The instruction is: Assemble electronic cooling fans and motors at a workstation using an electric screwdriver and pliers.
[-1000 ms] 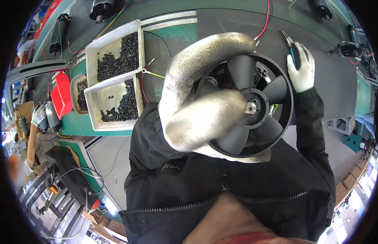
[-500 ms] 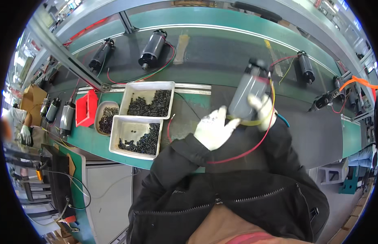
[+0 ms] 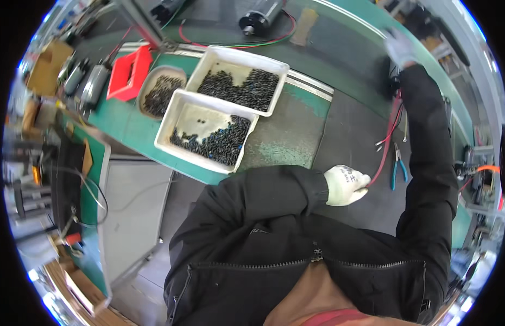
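Note:
My left hand (image 3: 346,186), in a white glove, is closed on a red wire (image 3: 382,163) low over the dark work mat. This wire runs up to the black end of a motor (image 3: 394,81), mostly hidden by my right sleeve. My right arm stretches to the far right, over the conveyor. At its end my gloved right hand (image 3: 400,48) is slightly blurred, with fingers stretched apart and nothing visible in them. Blue-handled pliers (image 3: 399,169) lie on the mat between my arms, near loose wire ends with terminals.
Two white bins (image 3: 174,146) of small black parts stand left of centre, beside a smaller tub (image 3: 145,108) and a red bin (image 3: 132,76). Another motor (image 3: 262,16) rests on the conveyor (image 3: 345,49). A metal post (image 3: 141,24) rises at the upper left. Several motors stand farther left.
The grey motor has gone from between my hands to the far right by the conveyor. My right hand has reached out there; my left has moved right along the mat. The view has turned.

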Available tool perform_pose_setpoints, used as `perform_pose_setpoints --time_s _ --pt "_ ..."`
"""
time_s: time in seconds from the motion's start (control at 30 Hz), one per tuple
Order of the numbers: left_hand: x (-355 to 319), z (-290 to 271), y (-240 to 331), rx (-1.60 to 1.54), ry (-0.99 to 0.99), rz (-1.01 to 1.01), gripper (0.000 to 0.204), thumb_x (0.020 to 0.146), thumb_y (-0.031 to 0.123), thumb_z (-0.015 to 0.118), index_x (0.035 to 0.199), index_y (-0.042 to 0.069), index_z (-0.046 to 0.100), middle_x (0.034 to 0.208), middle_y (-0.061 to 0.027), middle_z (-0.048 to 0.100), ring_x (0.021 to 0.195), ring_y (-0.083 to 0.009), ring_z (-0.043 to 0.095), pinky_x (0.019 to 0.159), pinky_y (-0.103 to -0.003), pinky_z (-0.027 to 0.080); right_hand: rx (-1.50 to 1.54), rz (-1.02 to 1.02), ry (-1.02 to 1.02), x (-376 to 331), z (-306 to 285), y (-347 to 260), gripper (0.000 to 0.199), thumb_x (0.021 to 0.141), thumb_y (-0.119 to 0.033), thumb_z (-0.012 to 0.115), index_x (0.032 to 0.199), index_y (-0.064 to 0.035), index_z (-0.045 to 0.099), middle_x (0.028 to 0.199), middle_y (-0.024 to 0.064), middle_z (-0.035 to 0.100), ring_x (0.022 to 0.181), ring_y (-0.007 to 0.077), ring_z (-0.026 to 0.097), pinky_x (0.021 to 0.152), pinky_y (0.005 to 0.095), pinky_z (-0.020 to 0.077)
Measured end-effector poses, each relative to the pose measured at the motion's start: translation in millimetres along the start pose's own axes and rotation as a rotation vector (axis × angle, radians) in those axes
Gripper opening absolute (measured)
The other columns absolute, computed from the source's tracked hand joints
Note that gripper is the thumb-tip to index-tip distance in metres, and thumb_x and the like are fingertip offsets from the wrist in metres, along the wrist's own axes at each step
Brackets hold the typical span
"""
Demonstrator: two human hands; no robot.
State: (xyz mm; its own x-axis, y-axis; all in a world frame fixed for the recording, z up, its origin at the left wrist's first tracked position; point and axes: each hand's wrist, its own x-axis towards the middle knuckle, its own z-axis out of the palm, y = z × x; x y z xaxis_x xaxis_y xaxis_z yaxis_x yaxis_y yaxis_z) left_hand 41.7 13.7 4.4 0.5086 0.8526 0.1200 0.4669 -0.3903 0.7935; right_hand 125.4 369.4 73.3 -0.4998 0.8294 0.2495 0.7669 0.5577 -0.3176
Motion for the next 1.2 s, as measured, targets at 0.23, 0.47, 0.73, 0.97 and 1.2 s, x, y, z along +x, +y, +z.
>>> perform_pose_setpoints --time_s 0.23,0.47,0.73,0.97,1.2 --pt "26.1 10.9 26.4 0.02 -0.22 0.4 0.026 0.09 0.031 0.047 0.087 0.01 0.061 0.078 -0.0089 0.063 0.079 -0.0278 0.064 0.076 -0.04 0.048 0.847 0.112 -0.5 20.8 55.2 -184.7 0.055 0.096 -0.049 0.037 0.119 -0.0028 0.055 0.104 0.0128 0.061 0.066 0.0183 0.061 0.066 0.0304 0.0519" --pt "22.7 52.2 7.8 -0.027 -0.488 0.33 0.032 0.084 0.033 0.052 0.073 0.007 0.065 0.065 -0.0107 0.061 0.059 -0.0291 0.061 0.06 -0.04 0.046 0.643 0.013 -0.235 42.3 135.7 -198.3 0.045 0.094 -0.04 0.035 0.099 -0.0037 0.061 0.083 0.0182 0.063 0.076 0.0317 0.062 0.072 0.0396 0.0482" --pt "60.5 -67.6 20.6 0.674 1.009 -0.147 0.06 0.072 0.035 0.069 0.117 -0.001 0.056 0.109 -0.0186 0.059 0.097 -0.0345 0.057 0.083 -0.046 0.046 -0.299 -0.353 -0.314 4.5 -51.2 -123.4 0.041 0.092 -0.036 0.039 0.093 -0.0001 0.059 0.087 0.0215 0.061 0.08 0.0397 0.057 0.074 0.0468 0.0432" --pt "116.9 -78.9 -59.5 0.81 0.578 -0.405 0.061 0.083 0.044 0.053 0.116 -0.006 0.054 0.126 -0.0264 0.048 0.118 -0.04 0.044 0.096 -0.05 0.034 -0.546 -0.128 -0.493 -98.2 -136.1 -167.6 0.043 0.087 -0.038 0.045 0.085 0.0003 0.065 0.08 0.0193 0.064 0.077 0.0356 0.062 0.073 0.0422 0.0478" --pt "60.5 38.9 87.8 0.025 -0.21 0.354 0.041 0.082 0.041 0.052 0.079 0.002 0.062 0.079 -0.0169 0.063 0.075 -0.0318 0.063 0.07 -0.043 0.05 -0.707 0.002 -0.638 -201.5 -122.2 -174.9 0.037 0.084 -0.033 0.044 0.079 -0.0084 0.071 0.079 0.0139 0.068 0.075 0.0313 0.066 0.068 0.0414 0.051"
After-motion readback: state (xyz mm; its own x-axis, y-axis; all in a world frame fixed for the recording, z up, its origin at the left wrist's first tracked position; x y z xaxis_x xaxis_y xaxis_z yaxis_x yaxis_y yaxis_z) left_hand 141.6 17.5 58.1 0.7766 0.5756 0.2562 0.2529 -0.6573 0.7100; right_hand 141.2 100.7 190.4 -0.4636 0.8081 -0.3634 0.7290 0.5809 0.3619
